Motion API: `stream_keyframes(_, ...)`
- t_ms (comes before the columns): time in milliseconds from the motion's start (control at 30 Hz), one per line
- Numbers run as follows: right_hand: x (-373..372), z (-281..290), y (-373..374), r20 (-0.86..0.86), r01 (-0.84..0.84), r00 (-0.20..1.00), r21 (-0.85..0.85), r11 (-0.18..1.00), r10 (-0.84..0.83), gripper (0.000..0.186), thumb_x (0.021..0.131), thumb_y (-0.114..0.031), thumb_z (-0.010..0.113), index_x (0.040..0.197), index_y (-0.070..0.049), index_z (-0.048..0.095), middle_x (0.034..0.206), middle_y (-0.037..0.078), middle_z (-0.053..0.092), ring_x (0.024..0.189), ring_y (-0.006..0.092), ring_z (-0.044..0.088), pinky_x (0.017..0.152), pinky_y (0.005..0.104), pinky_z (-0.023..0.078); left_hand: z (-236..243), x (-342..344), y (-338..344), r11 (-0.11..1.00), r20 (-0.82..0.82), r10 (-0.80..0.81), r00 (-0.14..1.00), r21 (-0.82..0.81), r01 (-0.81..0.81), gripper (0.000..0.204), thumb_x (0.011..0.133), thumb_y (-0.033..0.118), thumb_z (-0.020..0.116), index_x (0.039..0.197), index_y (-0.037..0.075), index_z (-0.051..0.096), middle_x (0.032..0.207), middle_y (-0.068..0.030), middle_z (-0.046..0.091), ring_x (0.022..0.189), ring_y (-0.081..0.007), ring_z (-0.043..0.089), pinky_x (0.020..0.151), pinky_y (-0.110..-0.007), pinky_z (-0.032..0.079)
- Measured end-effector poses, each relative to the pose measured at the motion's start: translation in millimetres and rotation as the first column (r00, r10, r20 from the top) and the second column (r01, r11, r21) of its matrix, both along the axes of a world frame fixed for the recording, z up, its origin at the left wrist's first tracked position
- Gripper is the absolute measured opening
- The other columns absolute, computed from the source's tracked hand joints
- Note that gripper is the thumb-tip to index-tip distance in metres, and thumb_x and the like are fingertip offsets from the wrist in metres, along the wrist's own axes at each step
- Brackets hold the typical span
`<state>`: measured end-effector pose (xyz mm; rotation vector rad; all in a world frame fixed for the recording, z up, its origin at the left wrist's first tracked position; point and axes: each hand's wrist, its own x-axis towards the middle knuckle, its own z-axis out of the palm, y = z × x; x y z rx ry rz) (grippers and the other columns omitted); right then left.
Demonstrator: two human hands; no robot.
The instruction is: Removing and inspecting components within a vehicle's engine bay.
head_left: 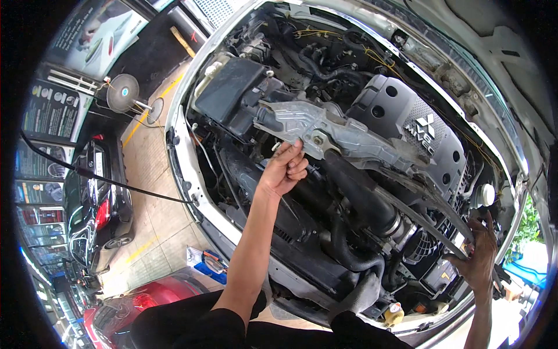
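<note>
The fingers of my left hand (pixel 286 168) seem clamped on the metal linkage (pixel 361 138); it slants rightward and nearer me, its other end gripped in my right hand (pixel 478 255).

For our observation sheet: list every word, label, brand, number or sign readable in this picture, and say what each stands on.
Engine cover: emblem and large pale lettering, legible, but wording not copied here.
Top-left wall poster: small print, too small to read.
Dark wall panel below it: white print, too small to read.
Black car: rear plate, too small to read.
Pedestal fan: blue hub mark, too small to read.
</note>
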<state>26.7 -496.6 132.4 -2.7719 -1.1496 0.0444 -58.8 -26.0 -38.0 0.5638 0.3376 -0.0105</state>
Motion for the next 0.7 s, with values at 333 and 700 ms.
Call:
stream_keyframes(333, -19.8, 20.9, 15.6, -0.580, 0.020, 0.814, -0.005, 1.000, -0.019, 0.081, 0.067, -0.031, 0.090, 0.129, 0.000, 0.048, 0.104, 0.019, 0.058, 0.101, 0.0364, 0.058, 0.086, 0.0465, 0.047, -7.1, -3.1, 33.8, 0.979, 0.227, 0.196, 0.954, 0.007, -0.203, 0.021, 0.100, 0.024, 0.060, 0.085, 0.011, 0.054, 0.061, 0.0040, 0.040, 0.051, -0.0083, 0.037, 0.047, -0.024, 0.027)
stream_keyframes(700, -14.9, 25.9, 6.7, -0.319, -0.107, 0.938, 0.103, 0.989, 0.134, 0.067, 0.073, -0.026, 0.086, 0.120, -0.001, 0.044, 0.114, 0.020, 0.052, 0.096, 0.0362, 0.059, 0.077, 0.0438, 0.053, -19.3, -8.0, 37.8, 0.951, 0.033, 0.199, 0.979, 0.234, -0.201, 0.021, 0.094, 0.026, 0.072, 0.089, 0.015, 0.054, 0.065, 0.0053, 0.041, 0.052, -0.0053, 0.035, 0.049, -0.022, 0.028)
